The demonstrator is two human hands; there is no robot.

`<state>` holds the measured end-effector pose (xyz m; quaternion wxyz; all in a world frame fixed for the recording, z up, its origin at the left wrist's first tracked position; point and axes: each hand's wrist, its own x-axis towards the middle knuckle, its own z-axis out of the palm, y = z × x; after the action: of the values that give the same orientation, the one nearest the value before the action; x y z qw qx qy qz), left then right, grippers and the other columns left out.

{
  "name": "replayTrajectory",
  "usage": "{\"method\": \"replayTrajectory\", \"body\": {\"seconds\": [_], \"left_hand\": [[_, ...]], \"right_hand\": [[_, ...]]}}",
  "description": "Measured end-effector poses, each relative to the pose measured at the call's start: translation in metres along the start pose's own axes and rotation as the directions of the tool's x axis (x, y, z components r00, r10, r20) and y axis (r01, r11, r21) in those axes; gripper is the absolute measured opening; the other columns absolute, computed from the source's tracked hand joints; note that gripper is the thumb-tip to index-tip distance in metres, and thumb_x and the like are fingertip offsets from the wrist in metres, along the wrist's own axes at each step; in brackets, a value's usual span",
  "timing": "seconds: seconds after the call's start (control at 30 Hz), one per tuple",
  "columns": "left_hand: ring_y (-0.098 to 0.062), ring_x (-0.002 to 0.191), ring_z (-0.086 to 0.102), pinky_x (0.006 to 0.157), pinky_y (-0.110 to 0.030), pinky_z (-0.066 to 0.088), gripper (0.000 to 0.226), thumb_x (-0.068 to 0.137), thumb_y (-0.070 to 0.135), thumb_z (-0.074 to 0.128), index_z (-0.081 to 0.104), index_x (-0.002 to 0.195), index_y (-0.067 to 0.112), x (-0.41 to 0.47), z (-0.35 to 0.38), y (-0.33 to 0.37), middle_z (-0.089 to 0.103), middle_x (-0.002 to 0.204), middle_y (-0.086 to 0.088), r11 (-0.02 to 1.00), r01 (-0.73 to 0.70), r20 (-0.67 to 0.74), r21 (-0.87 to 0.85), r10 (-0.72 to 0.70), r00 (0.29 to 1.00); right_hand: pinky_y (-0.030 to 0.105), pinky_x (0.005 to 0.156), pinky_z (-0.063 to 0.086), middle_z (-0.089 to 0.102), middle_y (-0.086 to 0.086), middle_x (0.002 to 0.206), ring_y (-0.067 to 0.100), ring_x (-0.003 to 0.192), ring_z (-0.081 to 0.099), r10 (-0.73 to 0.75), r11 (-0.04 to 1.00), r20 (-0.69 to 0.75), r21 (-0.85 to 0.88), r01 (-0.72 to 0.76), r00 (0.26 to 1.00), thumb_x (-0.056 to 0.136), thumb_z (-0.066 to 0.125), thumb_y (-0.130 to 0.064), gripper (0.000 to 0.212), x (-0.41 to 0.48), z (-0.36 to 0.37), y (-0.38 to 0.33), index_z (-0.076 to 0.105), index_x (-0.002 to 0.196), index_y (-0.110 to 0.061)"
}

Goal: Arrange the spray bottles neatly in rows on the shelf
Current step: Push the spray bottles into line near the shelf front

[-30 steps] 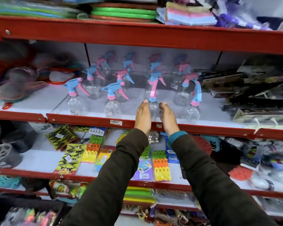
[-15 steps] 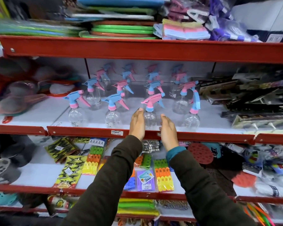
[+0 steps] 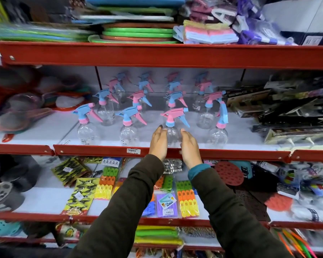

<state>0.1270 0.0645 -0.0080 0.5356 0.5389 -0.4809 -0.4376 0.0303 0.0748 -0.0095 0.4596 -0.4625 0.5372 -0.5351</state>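
- A person stands in front of a red shelf (image 3: pixel 93 150) in a shop and reaches out with both arms in dark sleeves.
- The left hand (image 3: pixel 158 143) is flat and open, with its fingers straight, next to the left side of a clear spray bottle (image 3: pixel 172 135).
- The right hand (image 3: pixel 189 146) is flat and open too, next to the right side of the same bottle.
- The two hands sit on each side of the bottle like two walls. It is hard to tell if the palms press on it or only come very close.
- This bottle has a pink top with a blue trigger. It stands up straight at the front edge of the shelf.
- To its left in the front row stand two more clear bottles, a near one (image 3: pixel 128 134) and a far left one (image 3: pixel 87 133), both with blue tops and pink triggers.
- To its right stands a bottle (image 3: pixel 218 135) with a blue top that points up and back, turned a different way from the others.
- More spray bottles (image 3: pixel 138 101) stand in rows behind these, going back to the wall. The ones at the back look blurry.
- A white price tag (image 3: pixel 132 151) is stuck on the red front edge, just left of the left hand.
- Packs of bright clothes pegs (image 3: pixel 187 199) lie on the shelf below.
- Green and brown round mats (image 3: pixel 138 32) are piled on the shelf above.
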Motion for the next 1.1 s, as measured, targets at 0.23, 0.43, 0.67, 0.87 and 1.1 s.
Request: {"method": "replayTrajectory", "body": {"seconds": [0.23, 0.43, 0.67, 0.87, 1.1], "left_hand": [[-0.015, 0.133, 0.040, 0.113, -0.032, 0.031, 0.046, 0.095, 0.032, 0.041, 0.044, 0.139, 0.018, -0.032, 0.018, -0.002, 0.044, 0.143, 0.000, 0.968, -0.248, -0.254, 0.048, 0.252, 0.934], [-0.006, 0.120, 0.043, 0.103, -0.020, 0.030, 0.037, 0.101, 0.025, 0.042, 0.047, 0.137, 0.018, -0.060, 0.070, -0.006, 0.046, 0.140, 0.000, 0.963, -0.260, -0.107, 0.078, 0.267, 0.958], [-0.016, 0.147, 0.023, 0.112, -0.018, 0.013, 0.052, 0.102, 0.032, 0.034, 0.029, 0.150, 0.013, -0.049, 0.132, 0.002, 0.026, 0.159, -0.005, 0.977, -0.133, 0.114, 0.169, 0.115, 0.987], [-0.017, 0.150, 0.016, 0.124, -0.035, 0.011, 0.057, 0.102, 0.033, 0.031, 0.020, 0.153, 0.011, -0.034, 0.156, 0.011, 0.017, 0.162, -0.005, 0.997, 0.002, 0.096, 0.073, -0.009, 0.995], [-0.022, 0.139, 0.040, 0.120, -0.041, 0.025, 0.063, 0.089, 0.044, 0.035, 0.044, 0.142, 0.012, -0.015, 0.166, 0.009, 0.044, 0.150, -0.008, 0.999, 0.051, 0.054, 0.007, -0.051, 0.997]], "right_hand": [[0.048, 0.124, 0.037, 0.056, -0.003, 0.148, 0.018, 0.140, 0.050, -0.066, 0.995, -0.061, 0.066, 0.070, 0.996, 0.095, 0.046, -0.049, 0.019, -0.018, -0.023, 0.004, 0.059, 0.108, -0.049], [0.046, 0.118, 0.044, 0.054, 0.003, 0.146, 0.020, 0.135, 0.053, -0.106, 0.973, -0.300, 0.166, 0.162, 0.948, 0.102, 0.045, -0.037, 0.023, -0.035, -0.078, 0.015, 0.064, 0.114, -0.043], [0.045, 0.128, 0.030, 0.048, 0.004, 0.159, 0.021, 0.150, 0.042, -0.023, 0.996, -0.243, 0.079, 0.043, 0.970, 0.100, 0.041, -0.049, 0.057, 0.014, -0.134, 0.011, 0.052, 0.147, -0.019], [0.051, 0.119, 0.043, 0.068, 0.007, 0.135, 0.025, 0.128, 0.061, 0.028, 0.999, -0.073, 0.021, -0.026, 0.997, 0.088, 0.043, -0.055, 0.054, 0.036, -0.152, 0.028, 0.069, 0.122, -0.022], [0.046, 0.126, 0.034, 0.052, 0.006, 0.152, 0.021, 0.143, 0.048, -0.018, 0.998, -0.022, -0.053, 0.016, 1.000, 0.080, 0.037, -0.053, 0.072, 0.012, -0.158, 0.017, 0.056, 0.142, -0.021]]}}
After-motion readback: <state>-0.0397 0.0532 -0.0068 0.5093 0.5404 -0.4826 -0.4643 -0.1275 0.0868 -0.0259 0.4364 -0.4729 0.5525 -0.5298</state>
